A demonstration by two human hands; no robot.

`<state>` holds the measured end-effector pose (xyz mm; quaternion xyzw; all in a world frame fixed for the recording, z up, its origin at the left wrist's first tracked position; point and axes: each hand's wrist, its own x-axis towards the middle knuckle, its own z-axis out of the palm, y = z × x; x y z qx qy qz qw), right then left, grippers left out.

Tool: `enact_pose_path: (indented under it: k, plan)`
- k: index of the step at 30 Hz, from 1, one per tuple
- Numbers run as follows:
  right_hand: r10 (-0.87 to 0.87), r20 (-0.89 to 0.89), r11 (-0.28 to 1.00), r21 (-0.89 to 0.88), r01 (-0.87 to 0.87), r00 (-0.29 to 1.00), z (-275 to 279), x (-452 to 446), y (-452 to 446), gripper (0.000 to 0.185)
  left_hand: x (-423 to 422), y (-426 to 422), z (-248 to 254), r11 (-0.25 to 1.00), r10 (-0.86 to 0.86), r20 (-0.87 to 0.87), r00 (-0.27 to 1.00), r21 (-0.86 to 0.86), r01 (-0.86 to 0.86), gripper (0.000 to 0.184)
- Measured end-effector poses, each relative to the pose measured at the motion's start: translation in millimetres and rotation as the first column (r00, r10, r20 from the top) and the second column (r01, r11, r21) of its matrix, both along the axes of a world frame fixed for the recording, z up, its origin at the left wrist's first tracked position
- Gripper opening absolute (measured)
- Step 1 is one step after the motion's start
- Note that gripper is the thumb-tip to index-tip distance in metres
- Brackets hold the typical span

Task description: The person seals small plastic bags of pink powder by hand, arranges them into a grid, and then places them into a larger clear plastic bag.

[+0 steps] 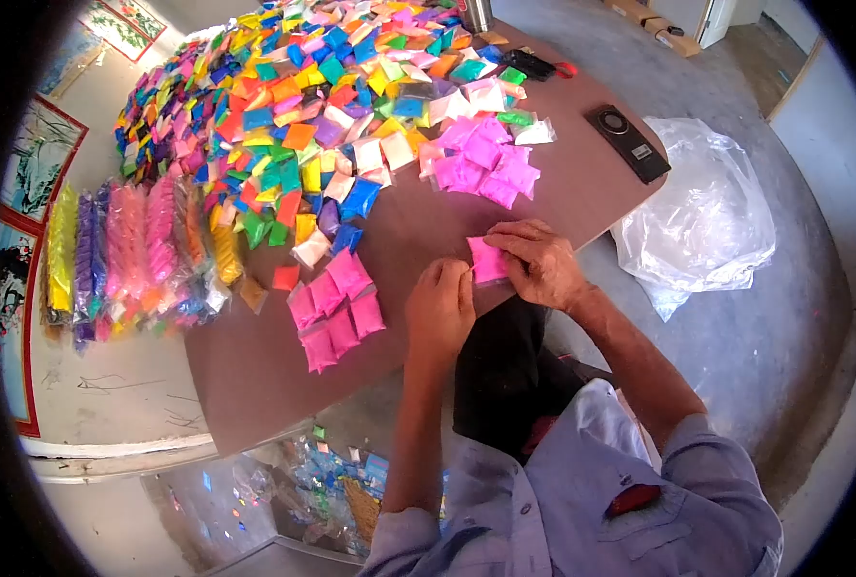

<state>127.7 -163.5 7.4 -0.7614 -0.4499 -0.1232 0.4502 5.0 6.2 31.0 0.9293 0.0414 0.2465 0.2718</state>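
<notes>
A small bright pink packet (486,258) in clear plastic is held up at the table's near edge, between my two hands. My right hand (541,260) pinches its right side with thumb and fingers. My left hand (441,302) is closed at the packet's left edge, its fingertips partly hidden. Just left of it lies a group of several pink packets (336,306) in rows on the table. A second cluster of pink packets (488,163) lies farther back, beyond my right hand.
A large heap of multicoloured packets (303,135) covers the back of the brown table (255,394). Long bags of packets (139,250) stand at the left. A black device (630,142) lies near the right edge. Beside the table is a clear plastic bag (702,216).
</notes>
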Motion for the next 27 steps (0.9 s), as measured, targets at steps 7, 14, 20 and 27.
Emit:
enact_pose_path:
  k: [7, 14, 20, 27]
  plan:
    - [-0.112, -0.033, 0.994, -0.012, 0.111, 0.993, -0.5, -7.8, 8.0, 0.031, -12.8, -7.8, -18.1, 0.99, 0.138, 0.092, 0.986, 0.018, -0.141, 0.009]
    - [-0.151, -0.017, 0.988, 0.01, 0.152, 0.988, -0.9, -8.8, 10.3, 0.027, -13.0, -3.1, -4.7, 0.961, 0.275, 0.131, 0.952, -0.009, -0.276, 0.006]
    - [-0.158, -0.005, 0.987, 0.01, 0.158, 0.987, -1.5, -8.7, 10.7, 0.024, -13.7, -16.8, -15.3, 0.957, 0.287, 0.083, 0.954, 0.024, -0.289, 0.006]
    - [-0.189, -0.013, 0.982, 0.028, 0.189, 0.982, -5.9, -9.7, 13.1, 0.023, -13.8, -11.1, -3.8, 0.95, 0.306, 0.157, 0.939, -0.119, -0.29, 0.007]
